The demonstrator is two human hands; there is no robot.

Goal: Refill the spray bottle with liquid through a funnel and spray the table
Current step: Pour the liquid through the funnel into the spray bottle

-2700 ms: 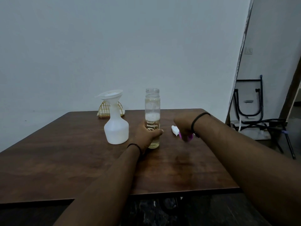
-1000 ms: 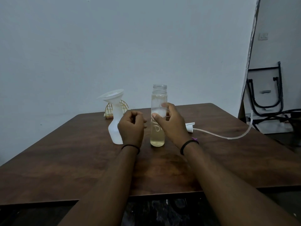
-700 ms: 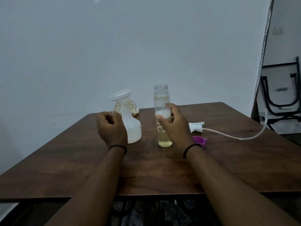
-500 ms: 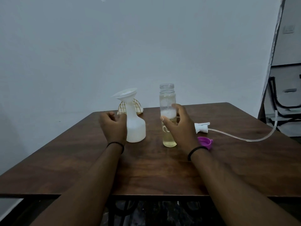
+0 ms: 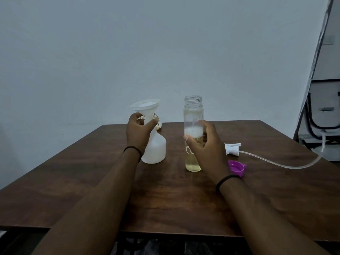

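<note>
Left hand (image 5: 137, 132) raised, fingers curled around spray bottle (image 5: 153, 146) neck just under funnel (image 5: 145, 107). Right hand (image 5: 207, 148) wraps clear liquid bottle (image 5: 193, 126), thumb in front. Both bottles upright on counter (image 5: 165, 199).

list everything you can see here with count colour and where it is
spray bottle: 1, white, table centre-left
funnel: 1, white, in the spray bottle's neck
clear bottle: 1, yellowish liquid and foam, uncapped, table centre
cap: 1, purple, right of clear bottle
spray head: 1, white with clear tube, on table at right
wire holder: 1, gold, behind spray bottle
table: 1, dark brown wood
folded frame: black, far right
hands: left hand at the spray bottle's neck; right hand round the clear bottle
</note>
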